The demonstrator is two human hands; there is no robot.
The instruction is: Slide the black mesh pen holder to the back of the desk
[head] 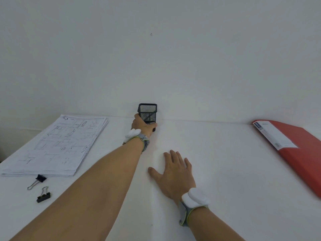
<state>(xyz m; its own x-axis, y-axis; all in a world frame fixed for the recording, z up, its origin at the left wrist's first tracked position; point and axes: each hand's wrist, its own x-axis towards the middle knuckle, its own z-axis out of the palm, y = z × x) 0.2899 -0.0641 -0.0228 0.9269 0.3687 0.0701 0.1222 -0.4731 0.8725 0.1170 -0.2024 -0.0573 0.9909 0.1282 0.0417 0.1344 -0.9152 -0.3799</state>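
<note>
The black mesh pen holder [147,112] stands upright at the far edge of the white desk [217,162], against the wall. A pen shows faintly through its mesh. My left hand [142,125] reaches far forward and grips the holder's lower part, thumb on its left side and fingers wrapped round the base. My right hand [174,171] lies flat on the desk nearer to me, palm down with fingers spread, holding nothing. Both wrists wear a grey band with a white tracker.
A stack of papers with sketches [57,145] lies at the left. Two black binder clips [39,180] [43,196] sit in front of the stack. A red folder [295,148] lies at the right edge. A plain white wall rises behind the desk.
</note>
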